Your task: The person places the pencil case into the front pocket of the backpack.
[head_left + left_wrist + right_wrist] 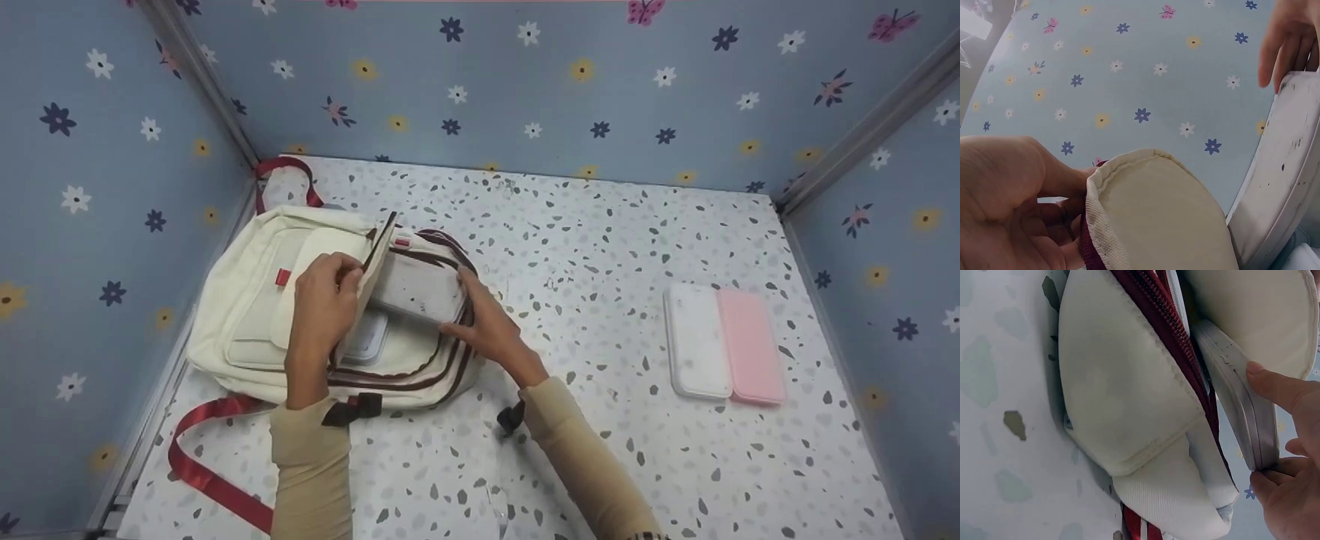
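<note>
A cream backpack [255, 315] with dark red zip edges lies on the table, its main compartment unzipped. My left hand [324, 304] pinches the edge of the lifted front panel [1157, 208] and holds it up. My right hand [487, 322] grips one end of a scuffed, pale flat case [420, 289], thumb on one face and fingers round the far edge. The case's other end is inside the bag opening, as the right wrist view also shows. Below it, another pale case [367, 337] lies inside the bag, partly hidden by the panel.
To the right, a white case [697, 341] and a pink case [750, 345] lie side by side on the speckled table [585, 240]. A red strap [210, 480] trails off the bag near the front, by a black buckle [352, 409]. Flowered panels [510, 45] enclose the table.
</note>
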Demonstrator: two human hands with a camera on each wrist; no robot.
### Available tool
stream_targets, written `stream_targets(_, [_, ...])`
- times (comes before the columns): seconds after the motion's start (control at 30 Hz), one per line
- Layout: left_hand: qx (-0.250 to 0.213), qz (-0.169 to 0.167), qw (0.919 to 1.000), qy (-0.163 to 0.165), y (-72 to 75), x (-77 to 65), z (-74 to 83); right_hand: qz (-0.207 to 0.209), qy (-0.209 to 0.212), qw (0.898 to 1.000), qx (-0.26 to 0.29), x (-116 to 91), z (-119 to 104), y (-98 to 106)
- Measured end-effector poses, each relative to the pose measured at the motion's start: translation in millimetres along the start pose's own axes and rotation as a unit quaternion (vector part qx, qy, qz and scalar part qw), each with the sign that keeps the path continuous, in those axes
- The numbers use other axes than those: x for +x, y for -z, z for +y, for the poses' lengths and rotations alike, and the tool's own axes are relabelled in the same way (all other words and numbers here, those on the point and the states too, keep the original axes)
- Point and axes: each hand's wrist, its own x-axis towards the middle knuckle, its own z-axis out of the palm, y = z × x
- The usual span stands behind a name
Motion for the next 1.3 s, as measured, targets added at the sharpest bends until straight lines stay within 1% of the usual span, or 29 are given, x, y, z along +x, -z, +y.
stream_targets(0.23, [-0.007, 0.0, 1.0, -0.003, -1.6, -2.3, 0.6, 0.0, 0.012, 1.0, 0.002, 16, -3, -11])
stream_targets(0.37, [-0.01, 0.0, 0.9999, -0.006, -2.5, -2.1, 0.6, -0.005, 0.001, 1.0, -0.008, 23, -4, -19])
stream_targets(0.53, [-0.01, -0.004, 0.9999, -0.001, -2.5, -1.5, 1.5, -0.013, -0.007, 1.0, -0.014, 30, -7, -27])
stream_targets(0.77, [-0.011, -0.012, 0.9999, 0.003, -2.1, -1.4, 1.9, -0.005, -0.019, 1.0, -0.021, 38, -13, -37])
stream_targets(0.87, [-0.012, -0.016, 0.9998, 0.002, -1.2, -1.2, 1.5, 0.007, -0.021, 0.999, -0.027, 41, -16, -43])
stream_targets(1.0, [-0.011, -0.018, 0.9998, 0.003, -1.0, -0.9, 0.4, 0.037, -0.026, 0.998, -0.041, 39, -19, -48])
stream_targets(1.17, [-0.004, -0.013, 0.9999, 0.006, -0.8, -0.8, 0.2, 0.065, -0.029, 0.996, -0.053, 33, -22, -51])
stream_targets(1.3, [0.0, -0.013, 0.9999, 0.011, -1.4, -0.3, 1.0, 0.077, -0.028, 0.995, -0.049, 26, -28, -49])
